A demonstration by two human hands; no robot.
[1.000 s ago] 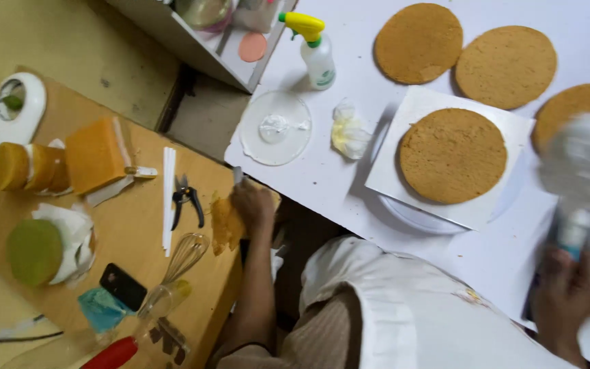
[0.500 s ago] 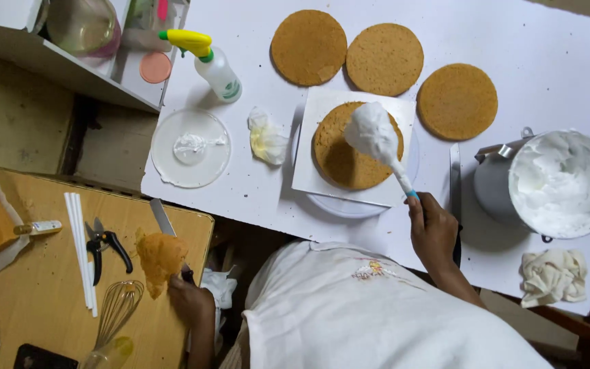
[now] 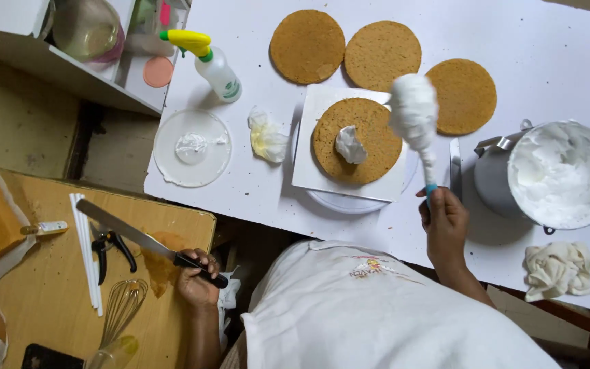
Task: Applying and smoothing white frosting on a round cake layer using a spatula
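Head view: right hand grips spatula, now lifted off cake layer, w/ cream dollop left behind. Left hand closed round knife, newly picked up; spreading looks next.

The person wears a white top, loose and softly creased, filling the lower middle of the view. On its chest sits a small printed emblem in red, yellow and faint blue, too small to make out. No sleeve shows over either forearm: both arms are bare from where they leave the cloth. The left hand has no glove, ring or watch that can be seen, and its wrist is bare. The right hand is likewise ungloved, with nothing worn at the wrist. The fabric looks plain, without buttons or pockets in view
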